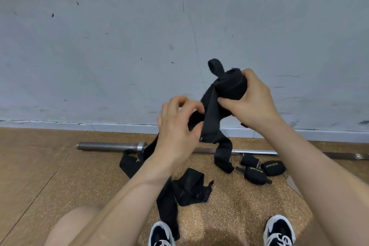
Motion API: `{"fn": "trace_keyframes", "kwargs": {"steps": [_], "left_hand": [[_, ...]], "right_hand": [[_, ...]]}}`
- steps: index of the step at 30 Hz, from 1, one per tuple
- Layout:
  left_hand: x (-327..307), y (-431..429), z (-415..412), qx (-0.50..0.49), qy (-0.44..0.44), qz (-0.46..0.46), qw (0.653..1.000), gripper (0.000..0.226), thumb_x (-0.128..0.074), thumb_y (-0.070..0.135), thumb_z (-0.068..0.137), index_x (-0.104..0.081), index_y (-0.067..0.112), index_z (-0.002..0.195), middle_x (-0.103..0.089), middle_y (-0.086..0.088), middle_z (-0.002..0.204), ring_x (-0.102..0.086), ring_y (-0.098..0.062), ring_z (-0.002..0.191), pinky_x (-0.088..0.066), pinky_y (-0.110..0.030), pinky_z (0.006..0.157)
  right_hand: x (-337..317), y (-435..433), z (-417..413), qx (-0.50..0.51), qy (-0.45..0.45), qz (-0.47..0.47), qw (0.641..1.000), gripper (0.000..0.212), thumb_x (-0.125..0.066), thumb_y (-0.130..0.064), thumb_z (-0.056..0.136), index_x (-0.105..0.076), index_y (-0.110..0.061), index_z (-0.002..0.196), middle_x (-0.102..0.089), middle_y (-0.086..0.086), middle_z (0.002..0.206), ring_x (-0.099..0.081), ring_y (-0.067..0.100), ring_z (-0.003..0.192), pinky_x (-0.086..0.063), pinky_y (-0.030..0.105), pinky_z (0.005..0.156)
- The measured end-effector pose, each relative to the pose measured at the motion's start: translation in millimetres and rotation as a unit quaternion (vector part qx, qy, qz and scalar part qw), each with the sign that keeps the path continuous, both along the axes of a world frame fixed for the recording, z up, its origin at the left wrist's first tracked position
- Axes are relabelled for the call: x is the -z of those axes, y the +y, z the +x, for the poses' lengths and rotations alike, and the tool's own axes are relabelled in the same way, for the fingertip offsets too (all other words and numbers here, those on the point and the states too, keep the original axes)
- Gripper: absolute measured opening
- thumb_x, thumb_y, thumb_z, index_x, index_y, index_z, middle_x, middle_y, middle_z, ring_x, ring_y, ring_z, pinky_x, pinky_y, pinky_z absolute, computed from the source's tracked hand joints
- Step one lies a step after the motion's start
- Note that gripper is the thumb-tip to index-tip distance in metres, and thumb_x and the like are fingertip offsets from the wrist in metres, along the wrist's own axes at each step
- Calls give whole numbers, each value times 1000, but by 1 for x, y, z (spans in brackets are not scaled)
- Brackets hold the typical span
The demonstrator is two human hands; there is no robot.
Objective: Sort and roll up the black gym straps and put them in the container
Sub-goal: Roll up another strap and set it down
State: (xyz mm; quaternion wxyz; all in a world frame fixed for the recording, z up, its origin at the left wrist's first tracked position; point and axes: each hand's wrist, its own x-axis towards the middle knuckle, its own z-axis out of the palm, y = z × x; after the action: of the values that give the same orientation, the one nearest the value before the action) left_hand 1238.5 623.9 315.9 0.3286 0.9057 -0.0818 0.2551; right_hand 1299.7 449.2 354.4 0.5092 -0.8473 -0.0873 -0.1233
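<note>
Strap (210, 114), black, raised between both hands above the floor (60, 166); soft, light, limp, probably quick to unwind if slackened; right hand (253, 98) curled round the rolled bundle, left hand (175, 124) pinching the loose tail; best held across the roll, tail kept taut.

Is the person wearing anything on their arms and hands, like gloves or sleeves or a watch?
No. The left hand and right hand are bare, with no gloves and no rings that I can see. The left arm and right arm are bare too. No sleeves show, and I see no watch.
</note>
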Motion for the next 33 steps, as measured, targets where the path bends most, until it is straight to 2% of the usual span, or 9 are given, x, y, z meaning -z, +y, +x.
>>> {"fn": "trace_keyframes", "kwargs": {"steps": [3,7,9,12,17,22,26,30,33], "left_hand": [[-3,8,-1,82,134,68,985,35,-40,36,101,-65,33,125,-48,8,131,-31,-10,123,-31,-49,108],[-14,13,-2,131,249,197,939,44,-47,37,89,-60,32,131,-25,8,152,-13,-9,135,-15,-41,117],[-17,9,-8,113,205,293,927,34,-58,34,79,-67,27,112,-21,5,154,-11,-16,137,-13,-41,113],[-14,-5,-21,81,37,418,904,9,-72,18,73,-64,19,70,-43,-5,142,-31,-31,125,-24,-49,106],[-17,-11,-30,98,-110,450,881,14,-60,10,77,-63,16,65,-53,-11,135,-42,-34,119,-25,-52,116],[-14,-9,-25,107,-98,493,858,22,-74,29,84,-65,17,68,-62,0,76,-61,-24,93,-34,-38,113],[-19,-8,-28,52,2,524,850,47,-80,43,78,-42,23,57,-42,6,44,-57,-19,55,-36,-42,110],[-25,-7,-34,-3,39,495,868,57,-85,40,68,-33,22,55,-24,6,41,-42,-17,39,-46,-35,78],[-38,-9,-41,-31,22,513,858,54,-73,54,76,-34,20,62,-17,5,42,-34,-20,36,-17,-26,49]], "right_hand": [[-5,-7,0,-33,37,51,997,44,-83,-16,73,-54,-17,107,-66,-1,98,-67,21,87,-60,50,69],[-2,-12,2,-60,40,6,997,43,-82,-17,73,-55,-19,107,-66,-1,97,-68,22,84,-60,50,68],[0,-18,9,-32,32,-24,999,43,-80,-22,73,-54,-21,106,-64,-4,95,-66,23,85,-59,48,70],[6,-25,16,21,40,-38,998,41,-78,-25,73,-51,-21,105,-62,-4,93,-66,28,82,-59,46,64],[19,-16,18,54,31,-58,996,42,-76,-23,76,-50,-15,108,-57,-9,86,-59,21,84,-51,35,68],[27,-9,18,64,43,-91,993,39,-74,-26,80,-46,-16,106,-53,-7,85,-56,25,84,-53,40,68],[32,-1,16,56,12,-135,989,37,-71,-26,80,-41,-17,99,-59,1,91,-56,29,82,-49,40,69],[34,5,15,59,-6,-148,987,37,-71,-27,82,-39,-18,98,-59,3,89,-54,29,79,-46,38,65],[30,0,16,79,-3,-135,988,36,-70,-28,84,-40,-17,101,-57,1,87,-54,29,79,-45,38,65]]}}
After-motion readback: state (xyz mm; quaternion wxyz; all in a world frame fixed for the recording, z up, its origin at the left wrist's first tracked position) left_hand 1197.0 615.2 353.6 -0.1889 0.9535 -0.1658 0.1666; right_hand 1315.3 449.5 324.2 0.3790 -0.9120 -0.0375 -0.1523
